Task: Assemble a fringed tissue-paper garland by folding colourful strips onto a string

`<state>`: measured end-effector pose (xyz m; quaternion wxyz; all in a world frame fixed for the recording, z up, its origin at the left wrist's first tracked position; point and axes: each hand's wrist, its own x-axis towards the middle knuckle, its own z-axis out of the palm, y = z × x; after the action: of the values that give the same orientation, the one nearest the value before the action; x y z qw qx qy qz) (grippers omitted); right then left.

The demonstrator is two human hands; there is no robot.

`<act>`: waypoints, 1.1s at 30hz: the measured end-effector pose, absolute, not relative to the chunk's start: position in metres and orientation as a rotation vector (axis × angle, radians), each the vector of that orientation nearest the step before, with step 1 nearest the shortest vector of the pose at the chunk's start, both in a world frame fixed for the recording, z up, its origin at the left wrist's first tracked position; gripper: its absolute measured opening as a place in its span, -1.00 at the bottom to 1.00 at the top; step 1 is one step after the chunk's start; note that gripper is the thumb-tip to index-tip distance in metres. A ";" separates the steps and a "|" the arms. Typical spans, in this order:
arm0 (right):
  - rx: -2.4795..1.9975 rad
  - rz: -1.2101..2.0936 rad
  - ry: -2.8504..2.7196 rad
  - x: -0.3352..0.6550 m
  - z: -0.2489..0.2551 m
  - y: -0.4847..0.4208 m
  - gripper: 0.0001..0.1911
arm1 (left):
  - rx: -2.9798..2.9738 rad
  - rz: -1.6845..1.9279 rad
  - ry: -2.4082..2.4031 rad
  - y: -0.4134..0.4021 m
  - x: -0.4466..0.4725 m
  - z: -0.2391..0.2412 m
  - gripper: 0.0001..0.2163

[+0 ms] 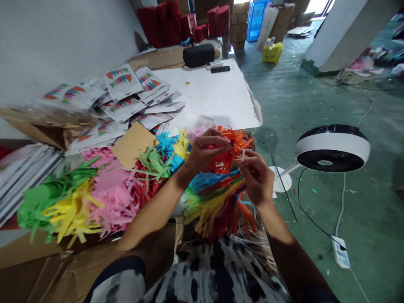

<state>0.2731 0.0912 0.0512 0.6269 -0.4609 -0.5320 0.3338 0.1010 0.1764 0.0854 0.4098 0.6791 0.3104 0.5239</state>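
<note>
Above the front edge of the table, my left hand (206, 152) is closed, thumb and fingers pinching what looks like the top of a red tissue paper tassel (222, 163). Close beside it on the right, my right hand (257, 174) is closed too, a small white strip (243, 155) showing between its fingertips. Orange fringe (241, 138) lies just behind the fingers. Beneath both hands hangs a bunch of multicoloured fringed tissue (214, 198) in blue, green, yellow and red. To the left lie pink tassels (115, 193), yellow tassels (71, 208) and green tassels (41, 202).
A tan card (134, 145) lies on the tassels. Printed packets (123, 82) are heaped against the wall. Farther back on the white sheet (217, 97) are a black case (198, 55) and a dark slim object (220, 69). A fan (333, 149) and a power strip (340, 251) stand at right.
</note>
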 end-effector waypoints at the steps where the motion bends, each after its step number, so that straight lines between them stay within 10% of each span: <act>1: -1.054 0.795 -1.226 0.272 0.053 0.092 -0.86 | 1.667 1.303 0.770 0.175 0.104 0.082 -0.92; 33: -1.020 1.270 -1.045 0.274 0.035 0.103 -0.66 | 1.386 1.042 0.741 0.166 0.096 0.071 -0.78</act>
<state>0.2738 0.1033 0.0348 0.5673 -0.4340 -0.4448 0.5404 0.0959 0.1660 0.0711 0.5874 0.5950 0.3180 0.4471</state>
